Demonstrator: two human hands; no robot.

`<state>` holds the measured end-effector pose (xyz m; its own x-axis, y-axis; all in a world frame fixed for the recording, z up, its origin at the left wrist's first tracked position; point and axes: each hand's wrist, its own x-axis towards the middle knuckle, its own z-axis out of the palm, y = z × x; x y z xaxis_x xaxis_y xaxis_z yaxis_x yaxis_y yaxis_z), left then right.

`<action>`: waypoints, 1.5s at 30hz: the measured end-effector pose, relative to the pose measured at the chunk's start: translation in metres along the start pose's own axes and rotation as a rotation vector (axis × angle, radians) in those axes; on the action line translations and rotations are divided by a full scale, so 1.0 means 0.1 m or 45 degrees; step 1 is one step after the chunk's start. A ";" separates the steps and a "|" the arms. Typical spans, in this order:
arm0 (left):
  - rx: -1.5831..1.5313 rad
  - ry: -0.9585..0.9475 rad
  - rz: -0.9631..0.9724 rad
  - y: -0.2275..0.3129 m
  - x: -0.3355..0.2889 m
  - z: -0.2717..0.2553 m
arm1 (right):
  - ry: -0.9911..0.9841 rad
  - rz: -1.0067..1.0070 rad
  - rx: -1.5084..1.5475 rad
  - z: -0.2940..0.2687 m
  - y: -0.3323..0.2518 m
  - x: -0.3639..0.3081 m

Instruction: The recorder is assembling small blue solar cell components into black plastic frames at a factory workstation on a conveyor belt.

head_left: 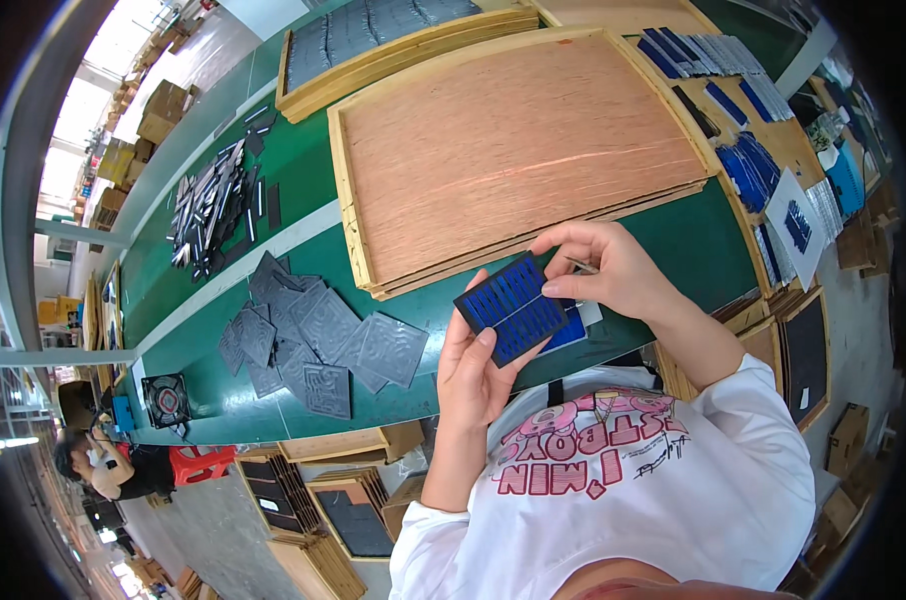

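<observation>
A small blue solar panel (508, 325) with a black frame is tilted up in front of me. My left hand (473, 375) grips it by its lower left edge, thumb on the face. At its upper right edge is my right hand (605, 268), fingers pinched around a thin, short metallic tool (580, 265) whose exact kind I cannot make out. Its fingertips meet the panel's edge. Partly hidden under the panel, another blue piece (570, 332) lies near the table's front edge. To the left, grey square plates (323, 320) with a raised maze-like pattern lie in a loose heap.
A large shallow wooden tray (513, 150) rests on the green table (418, 300). Behind it is a tray of dark panels (373, 40). Dark strips (218, 205) are piled at left, near a small fan (165, 400). Blue cells (748, 170) sit on a board at right.
</observation>
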<state>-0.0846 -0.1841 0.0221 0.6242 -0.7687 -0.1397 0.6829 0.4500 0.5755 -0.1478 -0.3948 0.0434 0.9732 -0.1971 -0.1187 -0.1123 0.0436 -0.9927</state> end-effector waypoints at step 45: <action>0.767 0.326 0.304 -0.10 -0.05 -0.28 | 0.592 -0.718 -0.778 0.09 -0.01 0.01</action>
<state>-0.0843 -0.1721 -0.0052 0.8514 -0.5154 -0.0971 0.2329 0.2057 0.9505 -0.1447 -0.3864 0.0446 0.7535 -0.4084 0.5152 0.1357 -0.6702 -0.7297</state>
